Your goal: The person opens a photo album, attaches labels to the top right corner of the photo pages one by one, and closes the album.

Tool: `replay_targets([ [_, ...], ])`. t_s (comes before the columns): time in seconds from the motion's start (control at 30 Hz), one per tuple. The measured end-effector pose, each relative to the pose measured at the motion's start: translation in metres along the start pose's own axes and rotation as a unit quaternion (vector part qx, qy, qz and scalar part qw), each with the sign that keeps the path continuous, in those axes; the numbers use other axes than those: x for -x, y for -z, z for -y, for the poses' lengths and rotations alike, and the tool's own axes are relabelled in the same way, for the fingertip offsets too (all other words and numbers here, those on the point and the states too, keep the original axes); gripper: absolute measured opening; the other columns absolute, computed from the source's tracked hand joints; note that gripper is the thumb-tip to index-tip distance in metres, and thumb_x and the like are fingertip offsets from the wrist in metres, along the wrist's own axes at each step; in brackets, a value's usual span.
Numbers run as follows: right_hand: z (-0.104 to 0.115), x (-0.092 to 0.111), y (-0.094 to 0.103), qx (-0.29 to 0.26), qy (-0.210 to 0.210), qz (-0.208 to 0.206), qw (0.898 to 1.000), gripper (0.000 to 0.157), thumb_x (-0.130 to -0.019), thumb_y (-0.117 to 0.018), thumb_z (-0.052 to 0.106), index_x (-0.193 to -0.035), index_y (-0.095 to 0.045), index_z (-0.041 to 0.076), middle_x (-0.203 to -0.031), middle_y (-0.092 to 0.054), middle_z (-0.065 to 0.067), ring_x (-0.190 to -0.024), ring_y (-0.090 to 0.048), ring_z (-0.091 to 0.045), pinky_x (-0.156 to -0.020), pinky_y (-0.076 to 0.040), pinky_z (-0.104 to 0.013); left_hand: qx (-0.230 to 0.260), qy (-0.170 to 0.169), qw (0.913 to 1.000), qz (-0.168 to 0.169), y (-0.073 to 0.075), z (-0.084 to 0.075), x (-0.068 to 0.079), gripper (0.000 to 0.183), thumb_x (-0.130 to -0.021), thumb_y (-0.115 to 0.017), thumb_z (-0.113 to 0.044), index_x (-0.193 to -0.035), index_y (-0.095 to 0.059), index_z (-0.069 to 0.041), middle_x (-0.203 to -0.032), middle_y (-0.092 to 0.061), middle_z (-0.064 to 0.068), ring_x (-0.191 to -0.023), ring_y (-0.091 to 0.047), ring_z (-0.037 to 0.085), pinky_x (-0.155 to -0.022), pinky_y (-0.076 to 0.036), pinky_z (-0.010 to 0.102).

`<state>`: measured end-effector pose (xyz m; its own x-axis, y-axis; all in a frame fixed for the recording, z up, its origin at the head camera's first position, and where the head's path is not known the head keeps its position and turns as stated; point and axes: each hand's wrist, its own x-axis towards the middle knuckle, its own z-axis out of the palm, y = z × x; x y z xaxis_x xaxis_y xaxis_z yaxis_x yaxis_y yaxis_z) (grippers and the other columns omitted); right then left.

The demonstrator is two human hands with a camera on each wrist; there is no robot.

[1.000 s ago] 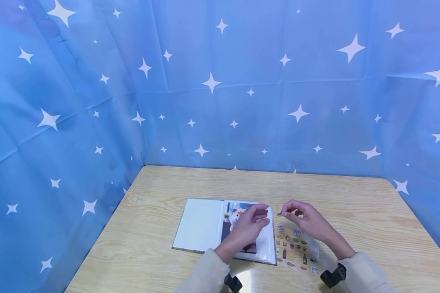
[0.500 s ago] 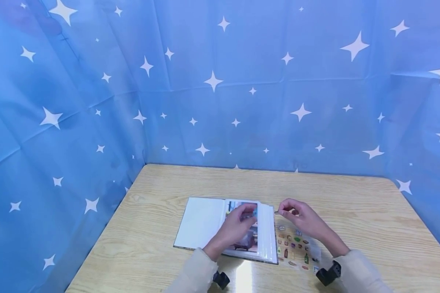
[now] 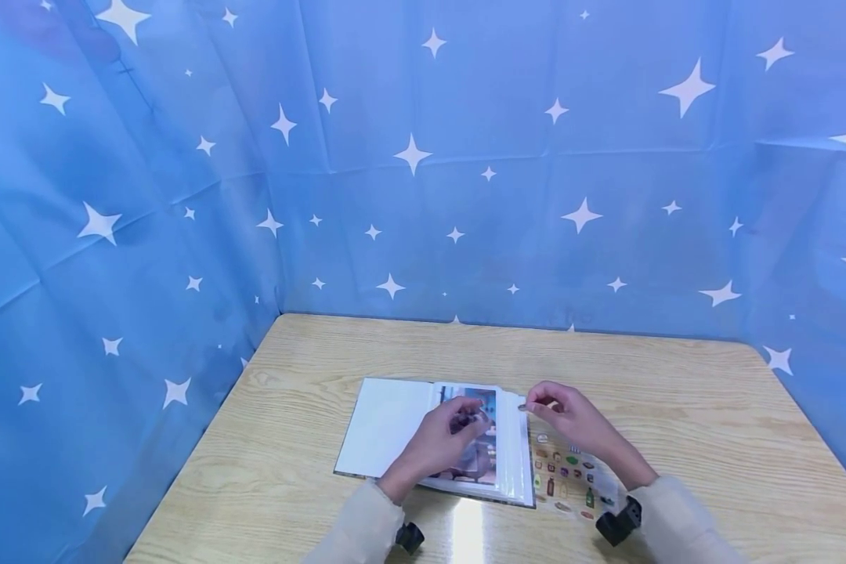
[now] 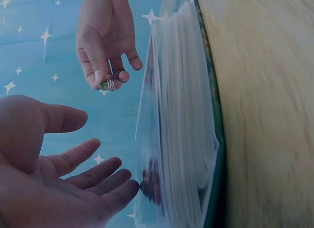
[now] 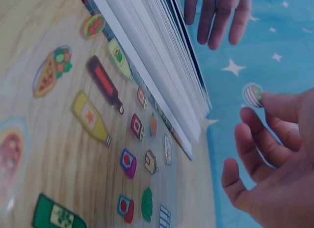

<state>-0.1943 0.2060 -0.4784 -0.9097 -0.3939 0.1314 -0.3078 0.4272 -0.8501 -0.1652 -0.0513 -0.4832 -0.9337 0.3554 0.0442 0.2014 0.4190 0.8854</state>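
Observation:
A photo album with its white inside cover (image 3: pixel 384 423) folded out to the left lies on the table. On its right side a photo (image 3: pixel 481 462) shows inside a clear sleeve. My left hand (image 3: pixel 440 435) hovers over this photo, thumb and fingers spread around nothing; in the left wrist view one fingertip is right at the sleeve. Just past the album's right edge, my right hand (image 3: pixel 571 415) pinches a small sticker (image 5: pixel 253 96) between thumb and forefinger. The sticker has black-and-white stripes and a green part. The other right fingers are loosely bent.
Beside the album, partly under my right forearm, lies a clear sticker sheet (image 3: pixel 562 493) with several food and bottle stickers. The album's page stack (image 4: pixel 179 115) is thick. A blue curtain (image 3: pixel 423 196) with white stars surrounds the wooden table (image 3: pixel 310 352).
My left hand has drawn leftward from the album's right edge to over the photo. My right hand, still pinching the sticker, has shifted slightly left toward the album.

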Motion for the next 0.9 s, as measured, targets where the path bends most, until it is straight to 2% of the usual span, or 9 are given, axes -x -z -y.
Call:
replay_targets([
  [0.1,0.000,-0.003,-0.002,0.000,-0.003,-0.003,1.000,0.005,-0.098,-0.060,0.008,-0.098,-0.065,0.006,-0.097,-0.066,-0.014,-0.085,-0.061,-0.029,-0.072,-0.052,-0.024,-0.018,-0.009,0.9998,0.008,0.002,0.002,0.001,0.041,-0.099,-0.060,-0.034,-0.133,-0.060,-0.011,-0.112,-0.067,0.003,-0.096,-0.060,0.009,-0.087,-0.050,0.031],
  [0.23,0.001,-0.007,-0.006,0.001,-0.010,-0.008,1.000,0.006,-0.098,-0.059,0.007,-0.097,-0.065,0.007,-0.097,-0.066,-0.013,-0.086,-0.061,-0.030,-0.074,-0.052,-0.024,-0.045,-0.044,0.9978,0.021,0.002,0.006,0.000,0.036,-0.101,-0.058,-0.030,-0.131,-0.061,-0.009,-0.121,-0.066,0.006,-0.108,-0.063,0.016,-0.096,-0.051,0.035],
  [0.33,0.000,-0.012,-0.010,0.004,-0.013,-0.008,1.000,0.007,-0.098,-0.059,0.007,-0.097,-0.066,0.008,-0.097,-0.067,-0.011,-0.088,-0.062,-0.029,-0.075,-0.052,-0.024,-0.092,-0.089,0.9912,0.035,0.001,0.009,0.000,0.028,-0.100,-0.056,-0.018,-0.125,-0.063,-0.007,-0.123,-0.066,0.008,-0.117,-0.061,0.022,-0.107,-0.045,0.040],
  [0.4,-0.001,-0.015,-0.013,0.005,-0.014,-0.008,1.000,0.007,-0.098,-0.060,0.007,-0.098,-0.066,0.008,-0.097,-0.067,-0.010,-0.089,-0.062,-0.028,-0.075,-0.052,-0.025,-0.128,-0.108,0.9847,0.048,0.001,0.009,0.000,0.029,-0.097,-0.056,-0.013,-0.124,-0.063,-0.006,-0.125,-0.064,0.009,-0.122,-0.058,0.024,-0.112,-0.039,0.042],
  [0.5,-0.002,-0.021,-0.019,0.006,-0.021,-0.007,1.000,0.007,-0.099,-0.059,0.008,-0.098,-0.066,0.008,-0.098,-0.067,-0.008,-0.090,-0.062,-0.025,-0.075,-0.051,-0.025,-0.176,-0.103,0.9760,0.077,0.000,0.008,0.002,0.041,-0.095,-0.057,-0.016,-0.134,-0.059,-0.004,-0.138,-0.056,0.015,-0.136,-0.045,0.032,-0.118,-0.028,0.050],
  [0.63,-0.001,-0.027,-0.026,0.009,-0.035,-0.005,0.999,0.008,-0.099,-0.058,0.007,-0.099,-0.066,0.007,-0.098,-0.067,-0.007,-0.092,-0.061,-0.020,-0.078,-0.051,-0.027,-0.217,-0.054,0.9676,0.117,0.000,0.005,0.006,0.054,-0.097,-0.056,-0.030,-0.147,-0.048,-0.011,-0.158,-0.032,0.019,-0.148,-0.022,0.040,-0.119,-0.021,0.057],
  [0.73,-0.001,-0.031,-0.030,0.011,-0.047,-0.007,0.999,0.010,-0.098,-0.058,0.005,-0.100,-0.067,0.007,-0.098,-0.067,-0.006,-0.092,-0.060,-0.018,-0.080,-0.050,-0.028,-0.239,-0.040,0.9604,0.137,0.001,0.004,0.007,0.057,-0.098,-0.054,-0.036,-0.150,-0.044,-0.016,-0.161,-0.025,0.019,-0.150,-0.016,0.038,-0.120,-0.018,0.057],
  [0.9,-0.002,-0.036,-0.036,0.008,-0.067,-0.009,0.998,0.010,-0.098,-0.058,0.008,-0.101,-0.067,0.007,-0.097,-0.067,-0.004,-0.092,-0.059,-0.018,-0.079,-0.048,-0.029,-0.285,-0.046,0.9434,0.164,0.001,0.004,0.010,0.062,-0.098,-0.052,-0.041,-0.154,-0.038,-0.021,-0.164,-0.016,0.017,-0.152,-0.009,0.036,-0.120,-0.016,0.057],
])
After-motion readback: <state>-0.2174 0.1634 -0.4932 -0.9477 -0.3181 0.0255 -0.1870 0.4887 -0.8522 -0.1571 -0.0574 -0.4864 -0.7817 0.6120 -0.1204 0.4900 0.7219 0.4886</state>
